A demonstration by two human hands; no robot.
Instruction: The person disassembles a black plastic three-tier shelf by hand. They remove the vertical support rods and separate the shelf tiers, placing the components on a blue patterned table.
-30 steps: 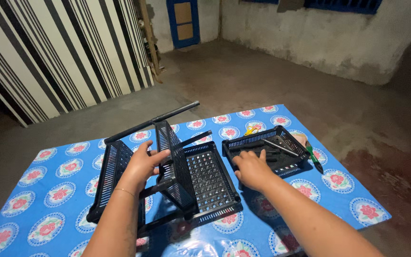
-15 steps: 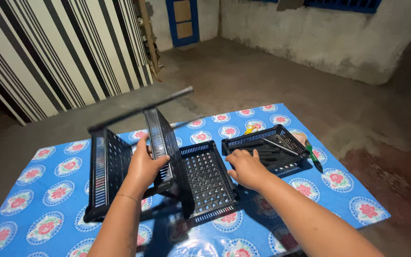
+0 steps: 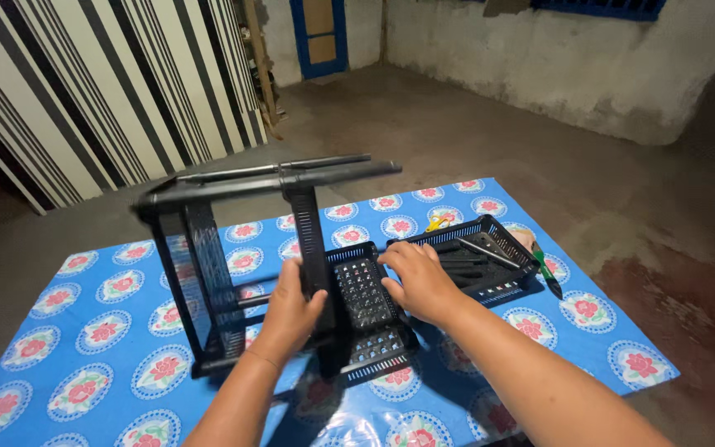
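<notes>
- Left hand (image 3: 291,313) curled tight around a post of the upright black rack (image 3: 250,257).
- Right hand (image 3: 418,280) spread flat on the perforated basket (image 3: 366,306) atop the tabletop (image 3: 84,331).

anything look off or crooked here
Yes: the black plastic rack stands tilted on the flowered tablecloth, its top rails slanting. The left hand grips an upright; the right hand rests on a loose perforated tray. Nothing looks broken or spilled.

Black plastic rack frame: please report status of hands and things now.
Left hand grips black plastic rack frame, upright. Right hand rests on black perforated plastic tray. Second black tray beside, apart.
</notes>
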